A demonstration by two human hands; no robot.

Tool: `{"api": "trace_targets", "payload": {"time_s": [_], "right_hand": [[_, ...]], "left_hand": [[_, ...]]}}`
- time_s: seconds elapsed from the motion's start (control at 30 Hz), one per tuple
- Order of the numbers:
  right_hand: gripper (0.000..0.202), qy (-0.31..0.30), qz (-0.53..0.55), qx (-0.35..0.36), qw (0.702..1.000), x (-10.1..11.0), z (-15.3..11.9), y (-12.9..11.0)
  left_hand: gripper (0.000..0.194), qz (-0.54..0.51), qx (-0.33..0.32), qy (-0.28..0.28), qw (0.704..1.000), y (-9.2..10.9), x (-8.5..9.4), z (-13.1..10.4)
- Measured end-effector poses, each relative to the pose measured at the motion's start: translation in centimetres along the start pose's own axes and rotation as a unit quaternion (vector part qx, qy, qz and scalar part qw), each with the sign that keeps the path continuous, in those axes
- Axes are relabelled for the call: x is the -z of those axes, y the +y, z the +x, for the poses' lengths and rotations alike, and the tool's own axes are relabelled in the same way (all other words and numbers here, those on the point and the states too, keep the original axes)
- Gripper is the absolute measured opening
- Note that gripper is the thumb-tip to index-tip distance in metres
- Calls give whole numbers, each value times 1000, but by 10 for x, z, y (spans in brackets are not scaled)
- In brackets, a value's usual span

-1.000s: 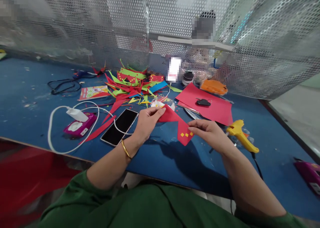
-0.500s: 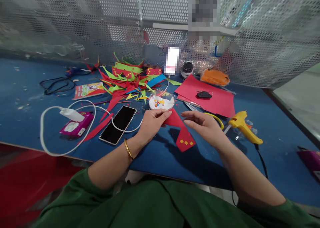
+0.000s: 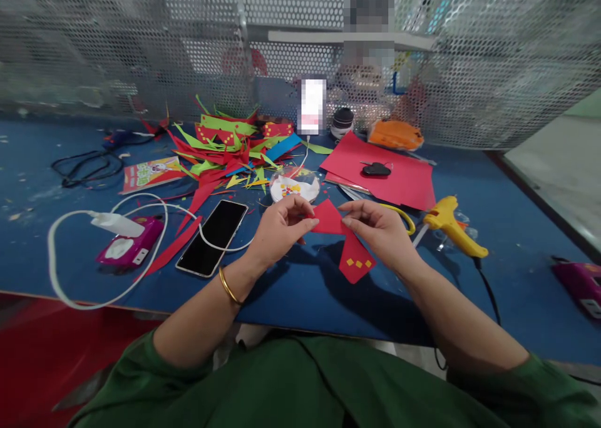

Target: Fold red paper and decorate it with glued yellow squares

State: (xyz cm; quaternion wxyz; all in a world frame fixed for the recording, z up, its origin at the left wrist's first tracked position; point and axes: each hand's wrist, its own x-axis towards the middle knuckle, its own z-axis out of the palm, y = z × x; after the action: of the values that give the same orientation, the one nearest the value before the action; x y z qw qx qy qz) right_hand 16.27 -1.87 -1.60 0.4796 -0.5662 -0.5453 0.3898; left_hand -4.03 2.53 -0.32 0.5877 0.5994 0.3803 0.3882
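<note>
Above the blue table (image 3: 300, 290), right hand (image 3: 380, 228) has regained the red paper (image 3: 345, 243).

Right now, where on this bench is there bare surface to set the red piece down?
Bare blue table lies along the near edge below both hands, and between the glue gun and purple device. It is crowded around the paper scraps, phone and red sheets.

Both forearms reach forward, bare below green sleeves, converging toward each other; the left hand (image 3: 277, 228) curls palm-down, fingertips pinched, a gold bangle on its wrist; the right hand (image 3: 380, 231) sits just beside it, fingers bent, thumb and forefinger pinched.
</note>
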Motion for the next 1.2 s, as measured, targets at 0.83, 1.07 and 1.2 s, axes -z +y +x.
{"api": "trace_targets", "payload": {"time_s": [0.83, 1.07, 1.2], "right_hand": [[40, 16, -714, -219, 665, 136, -43, -7], [30, 22, -740, -192, 645, 133, -36, 16], [26, 123, -706, -70, 694, 146, -45, 17]], "left_hand": [[13, -68, 130, 7, 989, -2, 0, 2], [15, -55, 142, 17, 988, -2, -1, 4], [13, -54, 139, 13, 989, -1, -1, 3]]}}
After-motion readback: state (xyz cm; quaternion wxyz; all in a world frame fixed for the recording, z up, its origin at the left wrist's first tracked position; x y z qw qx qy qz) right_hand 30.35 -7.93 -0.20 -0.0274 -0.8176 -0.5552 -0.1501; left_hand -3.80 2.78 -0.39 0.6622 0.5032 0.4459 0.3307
